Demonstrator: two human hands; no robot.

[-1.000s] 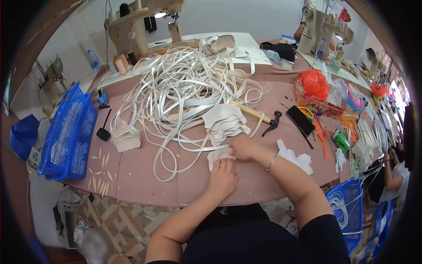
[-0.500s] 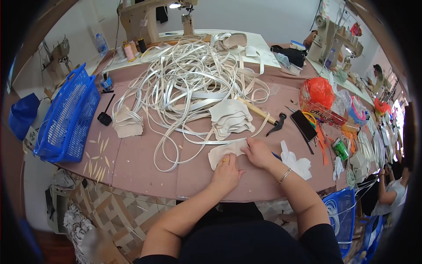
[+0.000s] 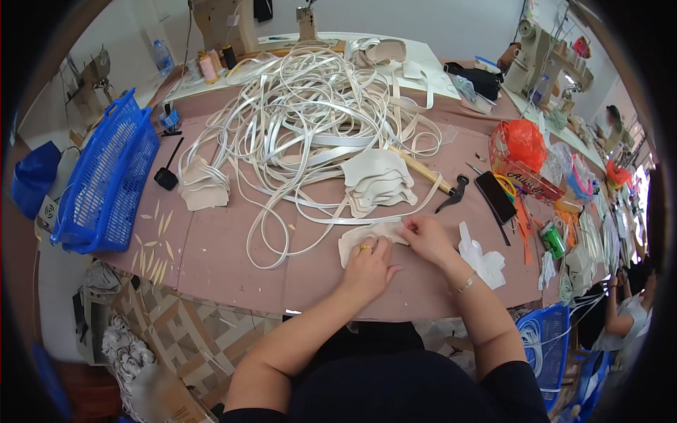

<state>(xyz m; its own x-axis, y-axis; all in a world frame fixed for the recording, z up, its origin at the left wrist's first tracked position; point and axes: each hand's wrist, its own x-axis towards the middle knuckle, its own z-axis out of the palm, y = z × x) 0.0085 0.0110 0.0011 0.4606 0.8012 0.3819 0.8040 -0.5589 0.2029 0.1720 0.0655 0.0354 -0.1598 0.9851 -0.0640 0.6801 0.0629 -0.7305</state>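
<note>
A cream piece of leather or fabric [image 3: 350,242] lies on the table in front of me. My left hand [image 3: 368,268] presses it down with the fingertips, thumb held apart. At its upper right edge my right hand [image 3: 427,240] pinches the material between thumb and fingers. What lies under the fingers is hidden. Just beyond stands an overlapping stack of similar cream pieces [image 3: 377,180], and a smaller stack [image 3: 204,185] sits farther left. White cut-out pieces [image 3: 482,259] rest to the right of my right hand.
A large tangle of white straps [image 3: 310,120] fills the table's middle. Right of it lie a hammer [image 3: 431,178], a phone [image 3: 495,198], a red box [image 3: 525,166] and a green can [image 3: 553,240]. Blue baskets [image 3: 113,183] stand at left. Sewing machines [image 3: 543,63] are behind.
My right hand's fingers have drawn up into a pinch at the piece's edge. The left hand has stayed on the piece, its fingers shifted slightly. The whole view has tilted a little.
</note>
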